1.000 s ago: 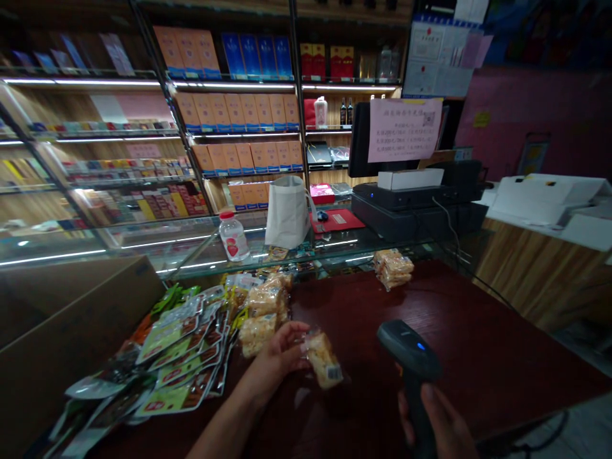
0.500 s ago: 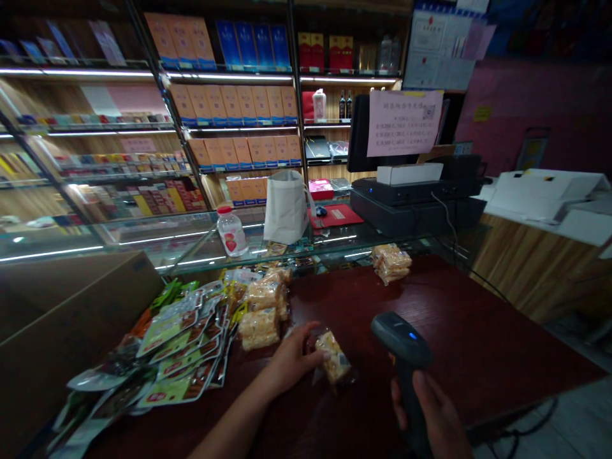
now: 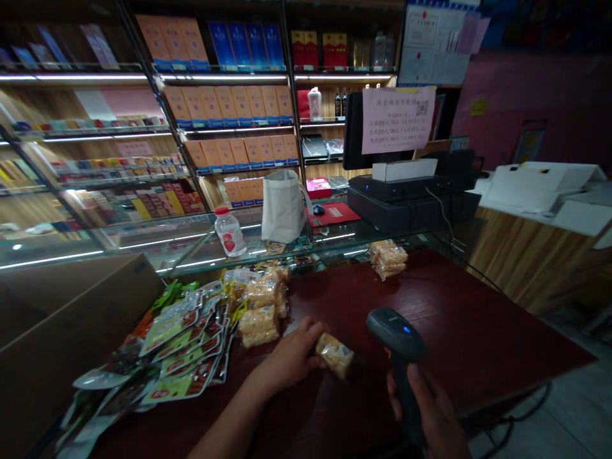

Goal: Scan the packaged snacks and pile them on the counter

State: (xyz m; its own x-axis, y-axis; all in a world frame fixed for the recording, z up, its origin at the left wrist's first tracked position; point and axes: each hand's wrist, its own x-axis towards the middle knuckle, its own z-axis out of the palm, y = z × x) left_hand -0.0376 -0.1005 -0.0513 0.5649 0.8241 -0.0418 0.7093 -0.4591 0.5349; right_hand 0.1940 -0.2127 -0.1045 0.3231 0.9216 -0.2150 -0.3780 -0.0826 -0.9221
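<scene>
My left hand [image 3: 299, 350] grips one end of a clear-wrapped snack pack [image 3: 336, 356] just above the dark red tabletop [image 3: 329, 299]. In my right hand [image 3: 425, 408] is a black barcode scanner [image 3: 398, 335], a blue light lit on top, its head tilted toward the snack. Left of my left hand lie similar wrapped snack packs [image 3: 259, 325], stacked beside fanned green and silver snack pouches [image 3: 184, 366]. Another small stack of wrapped packs [image 3: 388, 258] sits at the tabletop's far edge.
A cardboard box [image 3: 81, 312] stands at the left. On the glass counter are a red-capped bottle [image 3: 230, 234], a white bag [image 3: 283, 207] and a dark cash register [image 3: 411, 204] with a paper notice [image 3: 398, 120]. Shelves of boxed goods [image 3: 229, 105] line the back.
My left hand has closed around the snack pack's end and turned the pack so it lies on its side. The scanner has barely shifted. The view has moved slightly.
</scene>
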